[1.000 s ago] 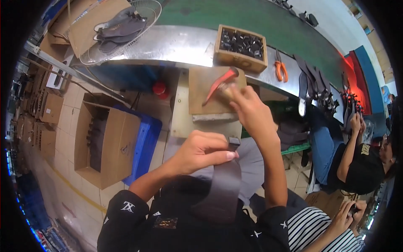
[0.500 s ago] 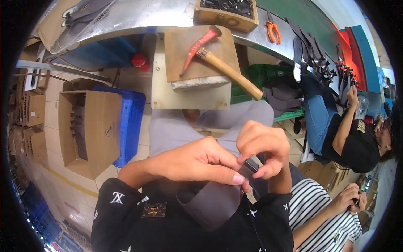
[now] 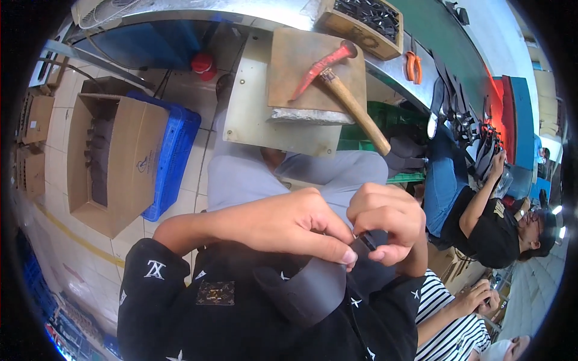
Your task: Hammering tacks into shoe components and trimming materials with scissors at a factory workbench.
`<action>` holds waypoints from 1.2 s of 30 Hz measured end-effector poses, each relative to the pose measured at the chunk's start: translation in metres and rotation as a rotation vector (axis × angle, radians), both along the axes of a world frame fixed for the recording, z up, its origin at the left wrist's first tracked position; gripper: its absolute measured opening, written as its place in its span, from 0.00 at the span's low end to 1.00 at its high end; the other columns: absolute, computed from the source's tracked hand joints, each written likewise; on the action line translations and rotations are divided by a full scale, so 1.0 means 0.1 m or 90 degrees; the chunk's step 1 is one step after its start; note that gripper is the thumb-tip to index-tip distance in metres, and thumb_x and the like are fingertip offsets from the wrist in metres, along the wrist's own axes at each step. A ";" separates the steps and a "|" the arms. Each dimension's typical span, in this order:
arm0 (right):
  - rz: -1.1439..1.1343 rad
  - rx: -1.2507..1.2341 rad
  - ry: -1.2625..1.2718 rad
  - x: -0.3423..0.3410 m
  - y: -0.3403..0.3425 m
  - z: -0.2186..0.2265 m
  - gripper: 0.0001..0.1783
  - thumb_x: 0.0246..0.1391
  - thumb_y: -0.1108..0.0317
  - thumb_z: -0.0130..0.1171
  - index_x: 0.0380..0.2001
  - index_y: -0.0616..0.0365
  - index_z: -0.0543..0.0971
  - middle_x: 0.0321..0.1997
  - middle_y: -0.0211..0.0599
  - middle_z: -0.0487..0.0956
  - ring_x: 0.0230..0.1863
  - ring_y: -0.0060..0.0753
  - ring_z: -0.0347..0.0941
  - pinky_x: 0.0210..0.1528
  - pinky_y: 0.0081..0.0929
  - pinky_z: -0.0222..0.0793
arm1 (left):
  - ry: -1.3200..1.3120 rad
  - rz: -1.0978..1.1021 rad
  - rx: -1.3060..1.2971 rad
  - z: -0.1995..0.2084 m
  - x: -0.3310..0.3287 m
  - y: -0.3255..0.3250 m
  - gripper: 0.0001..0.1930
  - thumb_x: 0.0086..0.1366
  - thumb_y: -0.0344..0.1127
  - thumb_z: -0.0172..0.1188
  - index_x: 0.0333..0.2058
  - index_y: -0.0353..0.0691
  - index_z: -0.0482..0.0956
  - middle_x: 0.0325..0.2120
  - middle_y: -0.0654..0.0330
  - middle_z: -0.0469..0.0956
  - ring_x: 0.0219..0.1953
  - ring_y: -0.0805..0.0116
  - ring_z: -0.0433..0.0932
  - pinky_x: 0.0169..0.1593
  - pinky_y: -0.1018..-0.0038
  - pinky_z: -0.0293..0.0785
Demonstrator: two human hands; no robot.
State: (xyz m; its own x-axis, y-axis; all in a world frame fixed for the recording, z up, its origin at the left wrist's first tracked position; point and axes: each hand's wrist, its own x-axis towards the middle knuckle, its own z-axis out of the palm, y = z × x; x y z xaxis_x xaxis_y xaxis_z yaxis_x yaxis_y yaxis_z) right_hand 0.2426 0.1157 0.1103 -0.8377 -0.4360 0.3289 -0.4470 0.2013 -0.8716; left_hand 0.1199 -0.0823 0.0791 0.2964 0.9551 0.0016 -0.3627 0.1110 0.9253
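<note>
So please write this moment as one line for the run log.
left hand: pinching dark strap | right hand: gripping strap end | hammer: lying on board, untouched | cardboard box: on floor, left

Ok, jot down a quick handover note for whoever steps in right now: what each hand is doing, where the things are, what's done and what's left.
Left hand: fingers pinching the end of the dark strap, close to the chest.
Right hand: closed on the same end, around a small dark piece at the strap's tip.
Hammer: lying loose on the wooden block on the metal plate, in neither hand.
Tray of small dark parts: behind the block.
Open carton: on the floor to the left, dark pieces inside.
Done: strap in both hands.
Left: whether the small piece is seated cannot be seen; check it.
</note>
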 end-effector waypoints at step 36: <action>0.095 -0.083 -0.015 -0.29 -0.24 -0.13 0.25 0.59 0.53 0.64 0.31 0.71 0.79 0.24 0.43 0.77 0.20 0.40 0.72 0.20 0.31 0.66 | 0.022 0.037 0.088 0.00 -0.11 -0.34 0.11 0.69 0.35 0.62 0.40 0.33 0.85 0.24 0.54 0.81 0.23 0.66 0.79 0.29 0.70 0.70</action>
